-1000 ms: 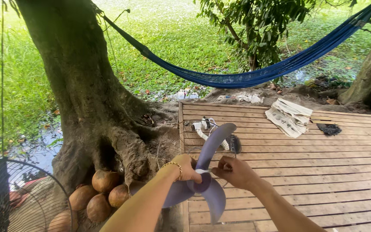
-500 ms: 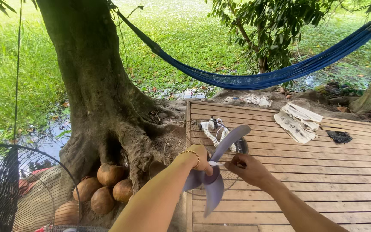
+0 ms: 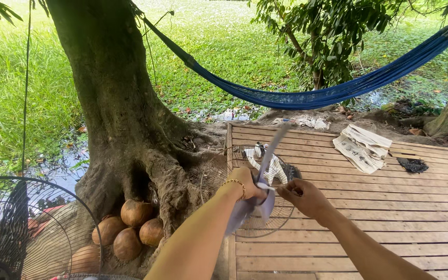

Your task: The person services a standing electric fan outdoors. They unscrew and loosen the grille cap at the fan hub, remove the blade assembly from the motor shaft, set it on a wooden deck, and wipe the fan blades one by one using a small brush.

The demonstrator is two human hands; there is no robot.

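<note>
Left hand [image 3: 247,186] closed in a firm grip on hub of grey fan blade [image 3: 257,194], long axis running from 7 to 1 o'clock above wooden deck [image 3: 369,207]. Right hand [image 3: 304,197] at 3 o'clock, nearly touching hub, fingers pinched; contents impossible to tell.

Both bare forearms reach forward from the lower edge of the view and converge at its centre. The left hand [image 3: 247,185] is closed in a grip, knuckles up, with a gold bangle on its wrist. The right hand [image 3: 303,197] sits just beside it, fingers curled inward toward the left in a pinch.
</note>
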